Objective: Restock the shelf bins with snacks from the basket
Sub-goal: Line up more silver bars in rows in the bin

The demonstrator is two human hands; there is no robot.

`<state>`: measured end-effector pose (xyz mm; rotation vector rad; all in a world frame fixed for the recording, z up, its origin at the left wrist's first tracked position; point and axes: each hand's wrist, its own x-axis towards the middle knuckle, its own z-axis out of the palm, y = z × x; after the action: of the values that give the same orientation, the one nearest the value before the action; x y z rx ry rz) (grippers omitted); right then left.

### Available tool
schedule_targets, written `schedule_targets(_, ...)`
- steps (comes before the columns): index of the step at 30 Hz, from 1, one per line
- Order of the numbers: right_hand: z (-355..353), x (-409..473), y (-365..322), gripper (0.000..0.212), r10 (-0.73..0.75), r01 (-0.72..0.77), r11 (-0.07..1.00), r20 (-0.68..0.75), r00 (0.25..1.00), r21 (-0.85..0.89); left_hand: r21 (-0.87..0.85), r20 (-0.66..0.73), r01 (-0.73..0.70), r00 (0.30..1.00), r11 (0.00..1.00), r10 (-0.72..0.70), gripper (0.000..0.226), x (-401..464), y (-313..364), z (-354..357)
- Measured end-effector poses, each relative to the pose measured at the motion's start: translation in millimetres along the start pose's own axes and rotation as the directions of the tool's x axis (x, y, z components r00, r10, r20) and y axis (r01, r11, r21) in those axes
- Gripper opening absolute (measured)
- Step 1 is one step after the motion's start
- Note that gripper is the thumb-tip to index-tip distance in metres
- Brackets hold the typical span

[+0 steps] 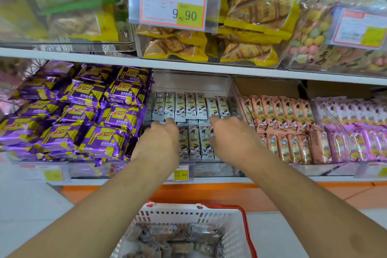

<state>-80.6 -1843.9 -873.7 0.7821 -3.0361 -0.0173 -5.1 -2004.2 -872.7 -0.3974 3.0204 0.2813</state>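
Basket: white plastic basket (189,214) with red rim, bottom centre, nearest the camera; blurred grey-brown wrapped snacks (178,241) heaped inside, well below both hands.
Left hand: left hand (160,138) reaches into the middle clear bin (217,168) on the lower shelf, back of hand up, fingers bent down onto the front row of grey-white snack packs (195,142); fingertips hidden, cannot tell whether it grips a pack or just rests.
Right hand: right hand (229,135) in the same bin, just beside the left, fingers stretched forward and down across the packs where front and back rows meet; flat touch or pinch, cannot tell.
Packs vs hands: front row stands upright between and under the two hands; back row (190,107) sits just beyond the fingertips, also upright.
Left neighbour: purple and yellow wafer packs (83,111) piled loose, just beside the left hand's bin.
Right neighbour: salmon-pink packs (284,123) in rows, then lilac-pink packs (356,130) further right.
Upper shelf: yellow cracker bags (251,16) in a clear bin, price tag (173,5) reading 9.90 in front.
Lower tag: small yellow tag (181,173) reading 15.80 on the bin front, between the forearms.
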Motion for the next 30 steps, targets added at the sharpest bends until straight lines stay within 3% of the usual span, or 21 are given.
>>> schedule_targets(3, -8, 1, 4, 0.041, 0.068, -0.071, 0.994, 0.039, 0.997, 0.079, -0.055, -0.044, -0.024, 0.999, 0.998, 0.021, 0.053, 1, -1, 1)
schedule_targets(7, -14, -4, 2, 0.064, 0.082, -0.087, 0.991, 0.051, 0.995, 0.105, -0.144, -0.127, -0.04, 0.992, 0.989, 0.021, 0.053, 1, -2, 0)
schedule_targets(10, -12, -5, -2, 0.062, 0.063, -0.063, 0.996, 0.01, 0.998, 0.063, -0.357, -0.185, -0.058, 0.983, 0.932, -0.01, 0.057, 7, -3, 1)
schedule_targets(12, -11, -3, -2, 0.062, 0.074, -0.07, 0.989, -0.028, 0.997, 0.133, -0.653, -0.161, -0.065, 0.985, 0.754, -0.055, 0.053, 13, -2, 1)
schedule_targets(14, -15, 0, 0, 0.056, 0.128, -0.117, 0.9, 0.001, 0.992, 0.419, -0.902, -0.077, -0.038, 0.994, 0.43, -0.073, 0.05, 15, 3, -1)
schedule_targets(16, -19, 2, -3, 0.043, 0.119, -0.186, 0.631, 0.143, 0.983, 0.753, -0.991, -0.002, 0.007, 0.998, 0.131, -0.068, 0.05, 13, 5, -4)
schedule_targets(18, -23, 2, -4, 0.034, 0.034, -0.209, 0.395, 0.213, 0.976, 0.895, -1.0, 0.001, -0.001, 0.998, -0.025, -0.068, 0.052, 13, 6, -4)
schedule_targets(20, -22, 0, -4, 0.036, -0.03, -0.16, 0.351, 0.182, 0.983, 0.923, -0.999, -0.052, -0.053, 0.995, -0.012, -0.091, 0.055, 14, 5, -1)
schedule_targets(23, -16, -1, -3, 0.05, -0.108, -0.08, 0.454, 0.144, 0.984, 0.887, -0.992, -0.104, -0.092, 0.982, 0.084, -0.157, 0.056, 12, 6, 0)
schedule_targets(25, -15, -3, -4, 0.051, -0.123, -0.053, 0.456, 0.122, 0.985, 0.889, -0.99, -0.099, -0.079, 0.979, 0.116, -0.178, 0.058, 9, 7, -2)
schedule_targets(29, -22, -2, 3, 0.054, -0.11, -0.086, 0.443, 0.149, 0.983, 0.892, -0.999, 0.029, 0.021, 0.982, -0.047, -0.187, 0.06, 11, 6, -7)
schedule_targets(30, -24, -2, 6, 0.053, -0.1, -0.106, 0.438, 0.165, 0.981, 0.893, -0.998, 0.043, 0.034, 0.98, -0.05, -0.196, 0.055, 13, 4, -8)
